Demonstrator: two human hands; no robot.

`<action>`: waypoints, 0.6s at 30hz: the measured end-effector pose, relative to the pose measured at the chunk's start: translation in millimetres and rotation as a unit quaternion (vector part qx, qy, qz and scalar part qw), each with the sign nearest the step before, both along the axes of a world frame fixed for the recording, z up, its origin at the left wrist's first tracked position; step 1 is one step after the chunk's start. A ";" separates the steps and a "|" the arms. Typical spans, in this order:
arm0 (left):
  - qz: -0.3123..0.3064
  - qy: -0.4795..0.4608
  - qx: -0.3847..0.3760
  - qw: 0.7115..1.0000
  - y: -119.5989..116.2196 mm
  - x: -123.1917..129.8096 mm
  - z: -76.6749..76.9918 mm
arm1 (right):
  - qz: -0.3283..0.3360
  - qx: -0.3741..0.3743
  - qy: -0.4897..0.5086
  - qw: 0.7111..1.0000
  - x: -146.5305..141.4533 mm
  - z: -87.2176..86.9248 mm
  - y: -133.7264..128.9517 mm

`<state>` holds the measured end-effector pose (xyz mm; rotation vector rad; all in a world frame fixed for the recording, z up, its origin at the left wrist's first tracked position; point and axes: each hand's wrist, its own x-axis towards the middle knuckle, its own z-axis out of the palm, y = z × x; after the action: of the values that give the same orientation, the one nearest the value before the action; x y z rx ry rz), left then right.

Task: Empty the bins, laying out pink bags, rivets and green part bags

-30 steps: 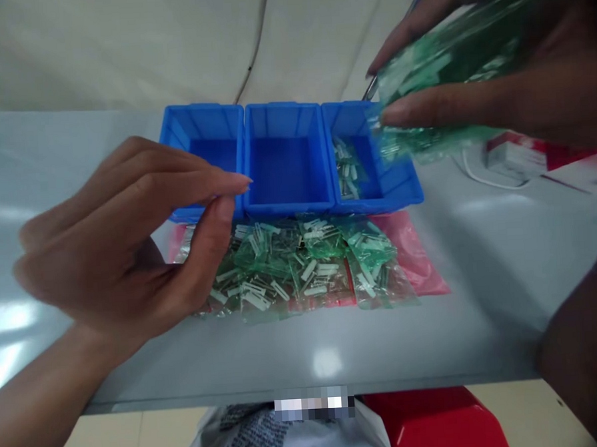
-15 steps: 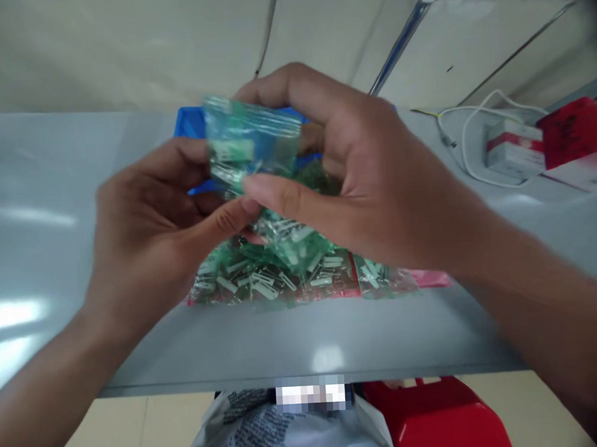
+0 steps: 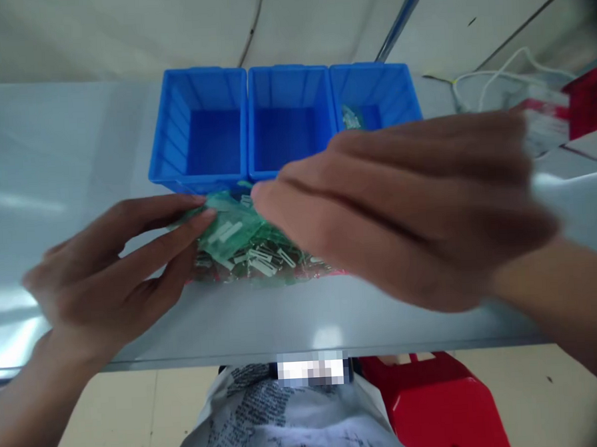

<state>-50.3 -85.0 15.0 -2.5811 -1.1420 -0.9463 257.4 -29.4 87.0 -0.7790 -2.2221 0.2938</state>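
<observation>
My left hand [image 3: 115, 266] is at the left side of the pile, its thumb and fingers closed on the edge of a green plastic bag [image 3: 233, 227] with small white strips in it. My right hand [image 3: 402, 211] is above the right part of the pile, blurred by motion, its back toward me. One fingertip of it comes close to the green bag; what its other fingers do is hidden. Beneath, clear bags [image 3: 265, 262] of small white and metal pin-like pieces lie on the table, partly covered by my right hand.
Behind the pile stand three blue bins: a left bin [image 3: 157, 144], a middle bin [image 3: 288, 69] and a right bin [image 3: 395, 78] with a small bag [image 3: 351, 117] inside. A white-and-red box [image 3: 547, 114] and white cable [image 3: 513, 72] lie at right. A red stool [image 3: 443, 409] stands below the table edge.
The small green bag between both hands has left them. My hands have moved apart, the left down to the pile, the right turned over. The bins have come into fuller view.
</observation>
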 end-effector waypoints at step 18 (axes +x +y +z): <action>-0.071 -0.044 -0.121 0.989 -7.7 32.0 1.7 | 0.066 0.314 -0.205 0.925 31.9 -37.0 -20.2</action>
<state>-18.3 -92.7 16.7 -2.8742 -1.1734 -1.0166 289.3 -49.6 50.0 -0.3529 -2.5386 -0.5536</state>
